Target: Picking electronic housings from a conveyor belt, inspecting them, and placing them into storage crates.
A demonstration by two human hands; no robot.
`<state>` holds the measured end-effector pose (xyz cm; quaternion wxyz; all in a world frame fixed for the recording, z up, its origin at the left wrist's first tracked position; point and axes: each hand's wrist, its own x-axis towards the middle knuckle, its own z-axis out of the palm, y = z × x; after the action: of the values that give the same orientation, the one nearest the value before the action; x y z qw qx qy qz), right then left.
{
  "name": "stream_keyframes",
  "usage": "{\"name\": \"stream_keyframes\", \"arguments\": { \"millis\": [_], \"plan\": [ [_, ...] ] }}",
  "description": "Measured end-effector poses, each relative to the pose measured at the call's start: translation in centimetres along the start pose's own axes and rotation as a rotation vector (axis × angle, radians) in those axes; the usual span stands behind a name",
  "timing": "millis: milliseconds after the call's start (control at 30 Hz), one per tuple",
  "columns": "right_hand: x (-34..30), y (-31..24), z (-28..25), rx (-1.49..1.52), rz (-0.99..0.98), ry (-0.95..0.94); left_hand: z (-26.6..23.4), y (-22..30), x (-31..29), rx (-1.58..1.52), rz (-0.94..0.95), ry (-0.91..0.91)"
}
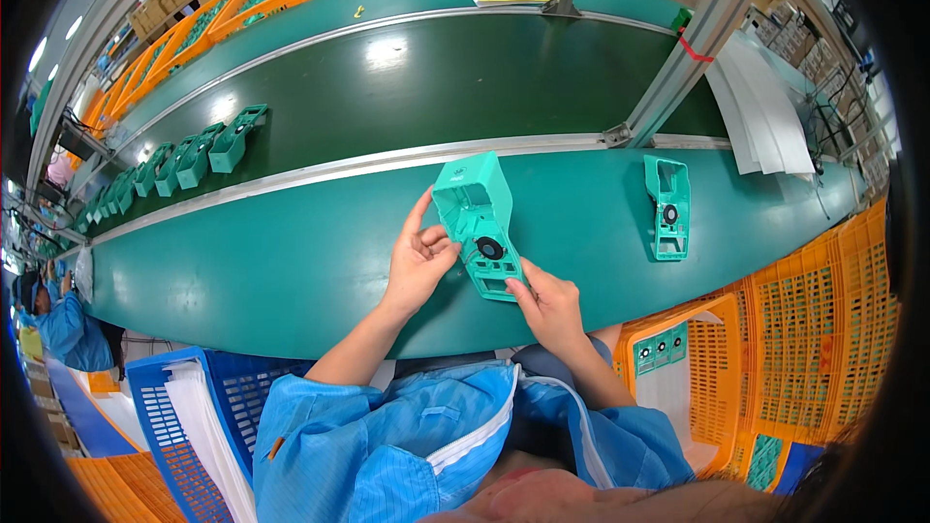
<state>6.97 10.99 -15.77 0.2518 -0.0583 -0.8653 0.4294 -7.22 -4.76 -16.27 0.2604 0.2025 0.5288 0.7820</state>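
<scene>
Tilted above the green worktop (291, 252), a green plastic housing (471, 201) is held between both my hands. It has a deep box-shaped end at the top and a round black part (489, 249) in its lower half. My left hand (418, 260) grips its left side, with the thumb near the black part. At the lower right corner, my right hand (545, 300) pinches the narrow end. A second green housing (668, 184) with a similar round black part lies on the worktop to the right, apart from my hands.
Several green housings (194, 160) stand in a row on the dark conveyor belt (426, 68) at the left. An orange basket (727, 368) with housings is at my right, a blue basket (160, 397) with white sheets at my left. A metal post (668, 87) rises at the right.
</scene>
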Motion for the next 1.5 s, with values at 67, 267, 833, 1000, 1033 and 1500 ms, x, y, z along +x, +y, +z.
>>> {"name": "stream_keyframes", "arguments": {
  "millis": [67, 267, 833, 1000, 1033, 1500],
  "plan": [
    [0.1, 0.1, 0.0, 0.003, -0.007, 0.008, 0.4, 0.6, 0.0, 0.022, -0.005, 0.020],
    [0.2, 0.3, -0.1, -0.174, -0.100, 0.040, 0.2, 0.1, -0.3, 0.032, 0.105, -0.001],
    [-1.6, 3.9, -2.6, 1.046, 0.645, -0.160, 0.5, 0.9, -0.3, -0.027, 0.210, -0.258],
    [-0.6, 7.4, -7.4, 0.462, 0.610, 0.097, -1.3, 2.3, -0.2, 0.151, 0.172, -0.046],
    [-0.3, 9.2, -7.9, 0.271, 0.540, 0.184, -1.9, 2.5, -0.2, 0.215, 0.158, 0.020],
    [0.7, 11.0, -14.1, -0.722, 0.372, 0.539, -15.1, 5.7, 7.8, 0.661, 0.235, 0.400]
  ]
}}
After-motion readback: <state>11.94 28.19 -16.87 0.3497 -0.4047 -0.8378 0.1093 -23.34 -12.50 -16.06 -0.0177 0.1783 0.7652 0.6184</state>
